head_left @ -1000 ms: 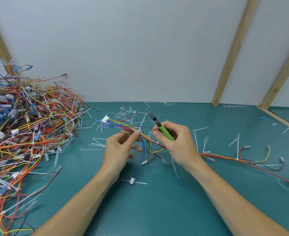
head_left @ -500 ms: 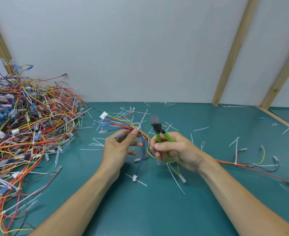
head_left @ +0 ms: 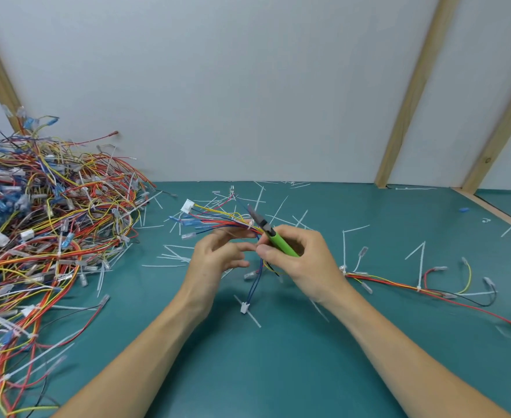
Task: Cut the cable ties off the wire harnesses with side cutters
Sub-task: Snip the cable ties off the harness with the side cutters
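A white cable tie (head_left: 250,225) wrapped the wire harness (head_left: 218,220) near the middle of the green surface (head_left: 278,372). The left hand (head_left: 215,260) pinched this harness just beside the tie. The right hand (head_left: 302,260) gripped the green-handled side cutters (head_left: 270,235), their tip next to the tie. A big pile of harnesses (head_left: 37,230) lay along the left edge, and cut ties (head_left: 169,257) were scattered toward the far edge.

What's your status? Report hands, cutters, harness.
Left hand holds harness. Right hand grips cutters, tip at white tie. Tie uncut. Nothing in the way.
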`<state>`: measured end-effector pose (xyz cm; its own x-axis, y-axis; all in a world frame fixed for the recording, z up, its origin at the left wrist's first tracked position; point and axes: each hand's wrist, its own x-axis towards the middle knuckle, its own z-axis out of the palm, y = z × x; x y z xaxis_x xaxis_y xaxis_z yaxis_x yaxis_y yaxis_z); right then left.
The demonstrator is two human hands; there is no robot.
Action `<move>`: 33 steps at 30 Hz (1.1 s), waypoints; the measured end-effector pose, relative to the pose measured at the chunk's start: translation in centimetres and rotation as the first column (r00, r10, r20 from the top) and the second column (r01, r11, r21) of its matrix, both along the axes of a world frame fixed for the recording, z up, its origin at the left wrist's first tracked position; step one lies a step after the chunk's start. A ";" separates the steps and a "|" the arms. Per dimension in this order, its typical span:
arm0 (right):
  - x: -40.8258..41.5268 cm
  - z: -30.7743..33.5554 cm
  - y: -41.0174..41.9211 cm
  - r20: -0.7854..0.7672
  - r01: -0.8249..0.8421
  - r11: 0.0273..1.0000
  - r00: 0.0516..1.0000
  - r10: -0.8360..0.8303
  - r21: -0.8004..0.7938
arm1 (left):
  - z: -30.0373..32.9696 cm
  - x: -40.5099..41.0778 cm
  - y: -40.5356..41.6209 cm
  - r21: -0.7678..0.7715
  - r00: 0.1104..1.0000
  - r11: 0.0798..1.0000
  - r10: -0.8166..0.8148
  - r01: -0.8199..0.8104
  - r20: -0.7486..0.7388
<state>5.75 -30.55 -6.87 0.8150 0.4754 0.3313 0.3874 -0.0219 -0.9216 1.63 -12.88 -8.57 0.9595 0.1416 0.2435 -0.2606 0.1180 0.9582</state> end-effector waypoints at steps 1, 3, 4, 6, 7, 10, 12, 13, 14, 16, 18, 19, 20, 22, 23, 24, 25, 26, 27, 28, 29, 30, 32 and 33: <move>0.0 0.0 0.1 0.005 0.040 0.999 0.999 -0.040 0.016 | 0.1 0.0 0.1 -0.049 0.999 0.998 -0.043 0.043 -0.006; 0.2 -0.5 0.4 0.054 0.153 0.988 0.987 -0.152 -0.020 | 0.2 0.0 -0.1 -0.088 0.998 0.995 -0.047 0.045 -0.028; 0.2 -0.7 0.5 0.079 0.196 0.979 0.978 -0.191 -0.063 | 0.2 0.0 -0.3 -0.075 0.999 0.997 -0.010 0.007 -0.046; 0.2 -0.9 0.5 0.072 0.187 0.973 0.981 -0.179 -0.134 | 0.1 0.1 -0.8 -0.041 0.995 0.997 0.070 -0.073 -0.074; 0.2 -0.9 0.5 0.047 0.147 0.978 0.989 -0.141 -0.146 | 0.1 0.1 -1.0 -0.039 0.993 0.995 0.088 -0.091 -0.079; 0.0 -0.4 0.4 -0.039 0.061 0.997 0.997 -0.063 -0.040 | 0.1 0.0 -1.1 -0.062 0.990 0.991 0.113 -0.118 -0.086; 0.0 -0.1 0.4 -0.077 0.116 0.989 0.991 -0.109 0.091 | 0.1 0.1 -1.1 -0.062 0.982 0.984 0.161 -0.168 -0.099; 0.0 0.1 0.4 -0.077 0.166 0.976 0.985 -0.157 0.139 | 0.0 0.1 -1.0 -0.058 0.976 0.979 0.189 -0.196 -0.104; 0.1 0.3 0.3 -0.056 0.221 0.962 0.975 -0.215 0.159 | -0.1 0.2 -1.0 -0.054 0.972 0.975 0.210 -0.216 -0.104; 0.2 0.5 -0.2 0.029 0.288 0.948 0.955 -0.294 0.135 | -0.1 0.1 -1.0 -0.046 0.969 0.971 0.229 -0.234 -0.092; 0.3 0.8 -0.9 0.086 0.303 0.950 0.947 -0.309 0.075 | -0.1 0.1 -0.9 -0.048 0.968 0.969 0.239 -0.244 -0.078; 0.5 0.9 -1.3 0.106 0.307 0.951 0.945 -0.308 0.028 | -0.2 0.1 -0.9 -0.050 0.966 0.966 0.248 -0.252 -0.076; 0.8 1.0 -1.6 0.122 0.310 0.950 0.944 -0.305 -0.025 | -0.2 0.1 -0.9 -0.055 0.964 0.964 0.255 -0.260 -0.081; 1.1 1.0 -2.0 0.139 0.308 0.941 0.947 -0.289 -0.138 | -0.2 0.2 -0.8 -0.078 0.962 0.963 0.249 -0.258 -0.109; 1.1 1.1 -2.1 0.149 0.306 0.931 0.948 -0.280 -0.199 | -0.2 0.2 -0.8 -0.098 0.964 0.964 0.236 -0.249 -0.126; 1.1 1.1 -2.1 0.167 0.308 0.915 0.948 -0.272 -0.259 | -0.2 0.2 -0.8 -0.123 0.965 0.963 0.221 -0.239 -0.143; 1.0 1.1 -2.1 0.198 0.313 0.897 0.945 -0.261 -0.313 | -0.2 0.2 -0.7 -0.144 0.966 0.962 0.208 -0.230 -0.156; 0.9 1.1 -2.1 0.248 0.326 0.873 0.937 -0.247 -0.362 | -0.2 0.1 -0.7 -0.160 0.966 0.961 0.199 -0.225 -0.163; 0.9 1.1 -2.0 0.313 0.351 0.843 0.921 -0.233 -0.406 | -0.2 0.1 -0.7 -0.170 0.966 0.959 0.198 -0.225 -0.164; 0.9 1.1 -2.0 0.380 0.386 0.810 0.898 -0.221 -0.442 | -0.3 0.2 -0.7 -0.175 0.966 0.957 0.204 -0.231 -0.160; 0.8 1.2 -2.1 0.437 0.426 0.782 0.872 -0.221 -0.455 | -0.3 0.3 -0.7 -0.175 0.963 0.953 0.220 -0.246 -0.155; 0.8 1.4 -2.1 0.480 0.464 0.769 0.845 -0.235 -0.440 | -0.3 0.4 -0.7 -0.165 0.958 0.949 0.246 -0.269 -0.147; 0.9 1.6 -2.3 0.516 0.514 0.769 0.808 -0.285 -0.380 | -0.3 0.6 -0.6 -0.126 0.941 0.936 0.312 -0.328 -0.130; 1.0 1.7 -2.4 0.518 0.526 0.770 0.800 -0.305 -0.360 | -0.3 0.6 -0.6 -0.112 0.933 0.929 0.340 -0.354 -0.121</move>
<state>6.71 -32.97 -5.15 0.8061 0.3035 0.5080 0.5647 -0.6513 -0.5069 2.25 -13.45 -8.91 0.8626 0.4941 0.1087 -0.2141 0.1619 0.9633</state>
